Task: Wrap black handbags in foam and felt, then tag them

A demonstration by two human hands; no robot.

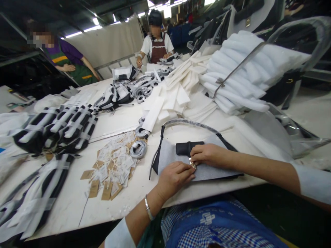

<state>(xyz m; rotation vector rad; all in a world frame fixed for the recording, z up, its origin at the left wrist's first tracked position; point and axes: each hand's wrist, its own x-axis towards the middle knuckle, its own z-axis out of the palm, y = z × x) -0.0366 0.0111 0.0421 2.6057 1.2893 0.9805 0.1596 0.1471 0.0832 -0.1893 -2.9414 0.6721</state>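
A black handbag lies near the table's front edge, its front covered by a grey-white protective sheet. The wrapped handle arches away from me. On the sheet sits a black flap with a strap running down to a gold-coloured clasp. My right hand pinches the clasp from the upper right. From the lower left, my left hand has its fingers together, their tips against the clasp. What lies beneath the fingertips is hidden.
Paper tags and wrapped strap rolls lie left of the bag. Wrapped black bags are further left. White foam pieces and a tied foam bundle stand behind. Two people are across the table.
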